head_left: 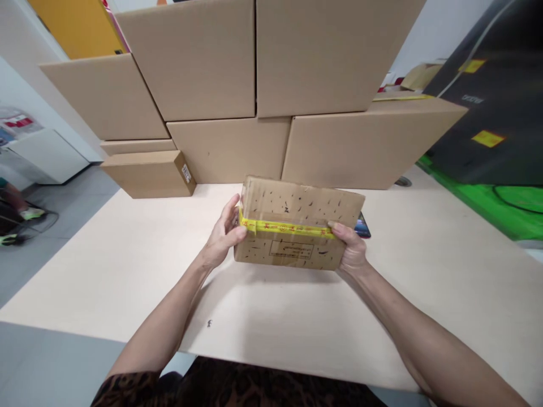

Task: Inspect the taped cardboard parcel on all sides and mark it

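Note:
A brown cardboard box (pixel 297 203) with scattered dark marks, a printed label and a strip of yellow tape with red print is held tilted over the pale table (pixel 161 294). My left hand (pixel 224 234) grips its left end, thumb on the tape's end, other fingers partly hidden behind. At the right end my right hand (pixel 350 246) holds the box, its thumb pressing near the tape and its remaining fingers hidden beneath. Part of a dark, flat object (pixel 362 227) shows behind the box on the right.
Large cardboard boxes (pixel 311 56) are stacked along the table's far side. A smaller closed box (pixel 148 174) sits at the back left. A round metallic item (pixel 403 181) lies at the back right, near a dark case (pixel 500 113) on a green surface (pixel 479 198).

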A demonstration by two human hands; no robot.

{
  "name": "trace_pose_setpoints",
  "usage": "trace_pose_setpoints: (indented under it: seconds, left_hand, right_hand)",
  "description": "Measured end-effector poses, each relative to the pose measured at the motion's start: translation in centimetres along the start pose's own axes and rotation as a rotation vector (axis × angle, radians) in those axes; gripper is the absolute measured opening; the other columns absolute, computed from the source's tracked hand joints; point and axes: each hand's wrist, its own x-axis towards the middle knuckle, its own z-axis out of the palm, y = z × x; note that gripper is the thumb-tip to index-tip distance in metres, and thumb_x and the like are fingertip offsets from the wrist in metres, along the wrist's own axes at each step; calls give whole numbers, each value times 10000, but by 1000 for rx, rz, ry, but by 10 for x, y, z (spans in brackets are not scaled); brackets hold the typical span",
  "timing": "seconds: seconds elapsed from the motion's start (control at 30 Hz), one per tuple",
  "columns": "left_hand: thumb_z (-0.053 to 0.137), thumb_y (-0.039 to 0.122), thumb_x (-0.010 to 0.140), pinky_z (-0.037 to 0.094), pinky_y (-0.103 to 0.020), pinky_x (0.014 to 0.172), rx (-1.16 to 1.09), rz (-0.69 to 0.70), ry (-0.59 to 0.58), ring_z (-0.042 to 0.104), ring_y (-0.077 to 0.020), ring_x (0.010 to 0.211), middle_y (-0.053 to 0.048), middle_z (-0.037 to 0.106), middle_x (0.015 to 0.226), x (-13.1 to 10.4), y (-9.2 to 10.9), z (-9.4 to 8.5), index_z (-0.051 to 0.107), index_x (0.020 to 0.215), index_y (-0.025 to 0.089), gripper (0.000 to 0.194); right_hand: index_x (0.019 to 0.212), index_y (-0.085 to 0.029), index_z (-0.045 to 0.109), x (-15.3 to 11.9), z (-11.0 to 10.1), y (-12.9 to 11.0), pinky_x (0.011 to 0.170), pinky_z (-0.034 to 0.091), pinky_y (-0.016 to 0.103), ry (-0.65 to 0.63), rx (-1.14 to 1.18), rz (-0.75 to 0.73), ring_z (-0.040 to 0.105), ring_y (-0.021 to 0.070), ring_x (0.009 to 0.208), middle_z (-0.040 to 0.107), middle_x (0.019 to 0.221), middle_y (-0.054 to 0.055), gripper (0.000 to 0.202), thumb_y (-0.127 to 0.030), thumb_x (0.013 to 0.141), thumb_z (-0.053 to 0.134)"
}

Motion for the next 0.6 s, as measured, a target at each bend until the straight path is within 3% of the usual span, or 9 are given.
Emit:
trace_pose_setpoints:
  seconds: [0.07,0.13,0.33,0.5,0.6]
  left_hand:
    - [783,935,673,199,-668,1365,-30,-27,-4,269,-483,1677,-123,469,1746,1,1,-1,541,1595,312,1139]
    - [757,939,701,219,-661,1359,-42,-41,7,307,-473,1663,-120,506,1718,2,2,0,574,1567,309,1086]
    - [901,673,720,332,-563,1340,-60,80,27,430,-427,1604,-124,571,1654,-1,8,7,578,1545,271,973]
    - [938,567,715,438,-581,1271,-11,116,-123,456,-468,1578,-167,547,1667,-3,20,-2,486,1624,260,1060]
    - [974,477,688,472,-619,1231,54,74,-123,541,-481,1505,-187,586,1623,-3,20,-7,421,1667,267,1144]
  right_hand:
    - [1104,-293,786,1,-1,2,1007,668,610,0,-4,29,827,433,1105,873,906,34,525,-424,600,855]
    - [1142,-292,784,0,0,4,1013,667,613,-23,-21,43,829,434,1096,871,890,30,567,-421,597,874]
    - [1346,-291,723,-9,-3,3,1000,663,612,-97,-90,-44,823,429,1087,881,1068,61,834,-416,556,962]
    - [1408,-307,685,-10,-14,2,934,678,608,-202,-243,-174,810,406,1050,859,1167,89,911,-491,571,992]
    - [1377,-307,696,-10,-18,4,934,675,602,-274,-342,-188,790,410,1098,852,1159,104,897,-464,553,1015]
